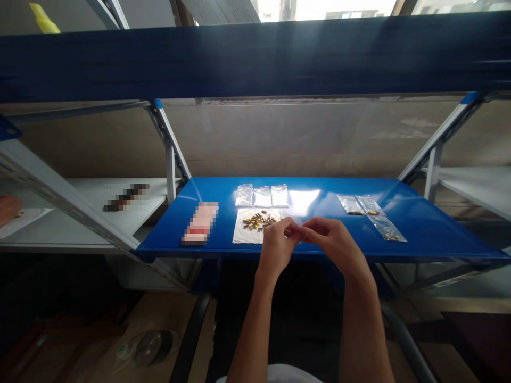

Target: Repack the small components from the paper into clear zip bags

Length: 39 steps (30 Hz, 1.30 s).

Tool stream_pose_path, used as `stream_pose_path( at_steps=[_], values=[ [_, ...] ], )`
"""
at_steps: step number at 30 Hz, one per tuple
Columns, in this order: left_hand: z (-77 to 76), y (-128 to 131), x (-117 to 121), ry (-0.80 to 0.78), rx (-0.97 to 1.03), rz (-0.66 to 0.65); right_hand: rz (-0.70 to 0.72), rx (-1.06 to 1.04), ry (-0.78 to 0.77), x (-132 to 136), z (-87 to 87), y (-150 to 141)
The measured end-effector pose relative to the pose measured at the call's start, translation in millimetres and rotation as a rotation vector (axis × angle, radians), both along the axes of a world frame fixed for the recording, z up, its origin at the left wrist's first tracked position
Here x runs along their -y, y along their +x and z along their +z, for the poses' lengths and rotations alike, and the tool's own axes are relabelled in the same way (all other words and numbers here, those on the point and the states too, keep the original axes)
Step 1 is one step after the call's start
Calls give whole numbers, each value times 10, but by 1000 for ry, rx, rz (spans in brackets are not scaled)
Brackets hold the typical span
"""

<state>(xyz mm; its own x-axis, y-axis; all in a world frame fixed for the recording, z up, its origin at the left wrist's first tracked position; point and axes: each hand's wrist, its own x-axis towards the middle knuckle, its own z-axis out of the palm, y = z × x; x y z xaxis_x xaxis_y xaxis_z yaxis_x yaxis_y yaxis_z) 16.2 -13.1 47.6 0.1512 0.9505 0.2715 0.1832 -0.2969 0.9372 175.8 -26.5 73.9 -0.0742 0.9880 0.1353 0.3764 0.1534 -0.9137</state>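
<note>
My left hand (pixel 278 246) and my right hand (pixel 330 239) meet over the front edge of the blue table (pixel 319 213), thumbs and fingers pinched together. Between them is a clear plastic bag (pixel 296 219), mostly covered by the fingers; its contents cannot be made out. Left of my hands lies a white cloth (pixel 239 235) with a loose heap of small dark and yellow pieces (pixel 257 220). Behind the cloth are three clear plastic bags (pixel 262 197) side by side. Farther right lie several bags (pixel 386 229) with a few small pieces inside.
A blurred-out pink item (pixel 200 223) lies on the table's left side. Overhead runs a dark blue shelf edge (pixel 255 61). Metal uprights flank the table. On the neighbouring white shelf (pixel 88 226), another person's hand (pixel 8 208) shows at far left.
</note>
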Motion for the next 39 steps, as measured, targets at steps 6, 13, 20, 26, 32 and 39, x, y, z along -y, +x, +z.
stream_pose_path(
  at_steps=[6,13,20,26,32,39],
  values=[
    [24,-63,12,-42,27,-46,43,-24,7,16,13,-19],
    [-9,-135,-22,-178,48,-134,62,-69,-4,-49,-99,10],
    [60,-158,7,-39,-45,-143,72,-93,-13,-50,-83,-14],
    [-9,-181,-17,-75,-13,-202,103,-51,-35,-54,-74,-4],
    [-23,-265,-43,-145,59,-255,131,-112,-40,-56,-108,-7],
    [126,-364,11,68,-135,51,92,161,107,-62,-89,-133]
  ],
)
